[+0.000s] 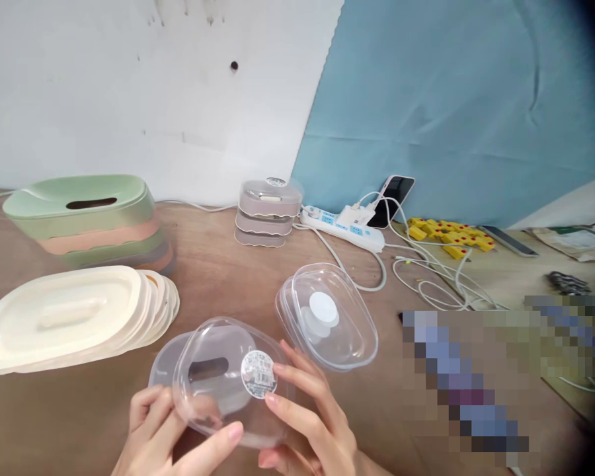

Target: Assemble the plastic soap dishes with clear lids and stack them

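A clear plastic lid (213, 410) with a round printed label (259, 374) is held low in front of me, tilted. My left hand (171, 430) grips its near left side, thumb on top. On the right side, my right hand (310, 410) holds it with two fingertips at the label's edge and the thumb lower down. Behind and partly under the lid lies a pale lilac piece (163, 360) with an oval slot; my left fingers are at its edge, and I cannot tell if they grip it too. Just beyond my right hand rest stacked clear lids (350, 330) with white round stickers.
Stacked green, peach and grey slotted boxes (99, 215) stand at the left, behind cream lids (94, 317). Small lilac boxes (268, 205) stack by the wall. A power strip (344, 231), cables, a phone (394, 198) and yellow pieces (446, 235) lie right; a blurred patch covers the lower right.
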`<act>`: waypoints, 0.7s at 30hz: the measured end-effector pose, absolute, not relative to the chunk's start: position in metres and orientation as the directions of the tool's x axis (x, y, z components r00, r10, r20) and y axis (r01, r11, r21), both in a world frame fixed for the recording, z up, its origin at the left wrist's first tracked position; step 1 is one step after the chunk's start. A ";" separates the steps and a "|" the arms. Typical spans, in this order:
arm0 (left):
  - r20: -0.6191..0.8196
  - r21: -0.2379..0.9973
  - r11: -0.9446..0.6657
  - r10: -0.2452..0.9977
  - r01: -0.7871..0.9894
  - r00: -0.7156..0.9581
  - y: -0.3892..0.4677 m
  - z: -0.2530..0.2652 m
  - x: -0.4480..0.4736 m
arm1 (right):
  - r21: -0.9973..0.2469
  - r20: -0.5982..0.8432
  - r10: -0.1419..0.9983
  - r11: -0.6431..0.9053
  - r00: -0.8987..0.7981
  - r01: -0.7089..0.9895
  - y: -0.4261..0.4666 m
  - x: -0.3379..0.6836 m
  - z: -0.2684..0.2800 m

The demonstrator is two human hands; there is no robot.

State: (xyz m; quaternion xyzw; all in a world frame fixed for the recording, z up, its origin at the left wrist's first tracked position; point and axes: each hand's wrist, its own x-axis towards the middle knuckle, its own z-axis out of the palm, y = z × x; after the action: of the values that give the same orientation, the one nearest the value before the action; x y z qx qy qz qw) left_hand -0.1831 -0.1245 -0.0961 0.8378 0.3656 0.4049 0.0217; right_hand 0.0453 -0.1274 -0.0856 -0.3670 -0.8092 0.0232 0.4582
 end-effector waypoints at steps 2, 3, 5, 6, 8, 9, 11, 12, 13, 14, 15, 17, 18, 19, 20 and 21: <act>0.694 0.386 -0.687 0.656 0.615 0.297 -0.122 -0.093 -0.179 | -0.394 0.715 0.628 0.726 -0.309 0.564 -0.128 0.046 -0.085; 0.702 0.412 -0.668 0.666 0.619 0.253 -0.121 -0.092 -0.178 | -0.398 0.715 0.628 0.727 -0.308 0.559 -0.128 0.046 -0.085; 0.685 0.462 -0.619 0.704 0.635 0.189 -0.119 -0.091 -0.177 | -0.409 0.714 0.633 0.724 -0.299 0.555 -0.128 0.045 -0.086; 0.656 0.487 -0.582 0.736 0.651 0.167 -0.118 -0.090 -0.177 | -0.416 0.717 0.635 0.721 -0.288 0.555 -0.128 0.045 -0.086; 0.571 0.528 -0.504 0.806 0.684 0.153 -0.115 -0.087 -0.179 | -0.434 0.715 0.645 0.712 -0.270 0.552 -0.128 0.045 -0.086; 0.526 0.542 -0.478 0.834 0.691 0.164 -0.113 -0.085 -0.181 | -0.445 0.708 0.653 0.709 -0.269 0.547 -0.128 0.045 -0.085; 0.447 0.589 -0.454 0.872 0.669 0.198 -0.109 -0.081 -0.185 | -0.458 0.681 0.665 0.714 -0.307 0.530 -0.127 0.045 -0.083; 0.407 0.635 -0.444 0.888 0.633 0.215 -0.107 -0.080 -0.187 | -0.458 0.659 0.667 0.722 -0.347 0.519 -0.127 0.045 -0.082; 0.361 0.687 -0.427 0.903 0.588 0.234 -0.105 -0.080 -0.189 | -0.453 0.641 0.661 0.736 -0.389 0.504 -0.126 0.045 -0.081; 0.314 0.733 -0.409 0.912 0.543 0.263 -0.103 -0.080 -0.191 | -0.440 0.631 0.645 0.755 -0.431 0.486 -0.126 0.045 -0.081; 0.275 0.764 -0.399 0.912 0.508 0.303 -0.102 -0.081 -0.192 | -0.427 0.623 0.627 0.774 -0.469 0.468 -0.125 0.045 -0.082; 0.225 0.776 -0.397 0.900 0.489 0.374 -0.100 -0.083 -0.194 | -0.414 0.616 0.599 0.798 -0.511 0.437 -0.124 0.045 -0.085; 0.218 0.766 -0.404 0.895 0.500 0.391 -0.099 -0.085 -0.195 | -0.421 0.613 0.599 0.800 -0.515 0.428 -0.123 0.045 -0.088; 0.217 0.757 -0.410 0.892 0.510 0.396 -0.098 -0.085 -0.195 | -0.440 0.604 0.609 0.793 -0.515 0.422 -0.123 0.045 -0.090; 0.215 0.753 -0.407 0.895 0.517 0.391 -0.098 -0.086 -0.195 | -0.469 0.593 0.626 0.780 -0.507 0.414 -0.123 0.046 -0.092; 0.212 0.755 -0.399 0.899 0.519 0.383 -0.098 -0.086 -0.195 | -0.505 0.584 0.646 0.763 -0.492 0.403 -0.123 0.046 -0.094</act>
State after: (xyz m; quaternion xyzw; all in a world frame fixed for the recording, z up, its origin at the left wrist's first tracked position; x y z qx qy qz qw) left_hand -0.1949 -0.0980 -0.0862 0.7749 0.4576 0.3150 0.3015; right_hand 0.0461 -0.1226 -0.0941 -0.3085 -0.8501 0.1521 0.3988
